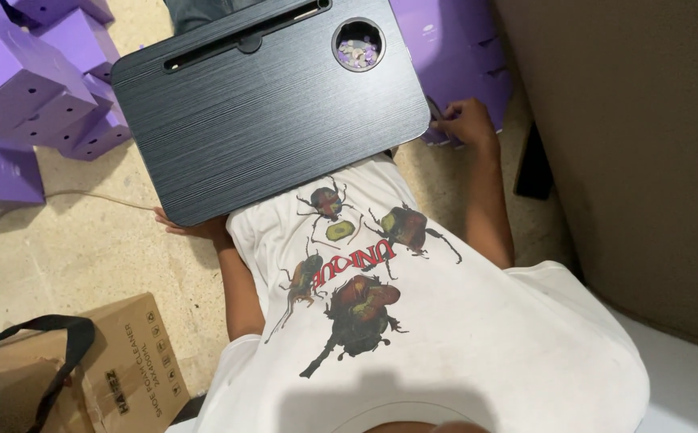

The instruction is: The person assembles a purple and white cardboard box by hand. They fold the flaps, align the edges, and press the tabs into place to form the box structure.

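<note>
With each hand gripping an edge, left hand near, right hand far right, fingers hidden, the dark rectangular lap counter could tilt, spilling the purple bits from its round cup hole.

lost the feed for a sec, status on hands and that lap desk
Left hand under lap desk edge, grip hidden. Right hand at purple box beside it. Cup hole holds small bits.

floor: speckled beige stone, evenly lit, with a pale cable crossing at 9 o'clock. purple boxes stacked at 10 o'clock. brown cardboard panel fills 3 o'clock. printed cardboard box at 7 o'clock.
</note>
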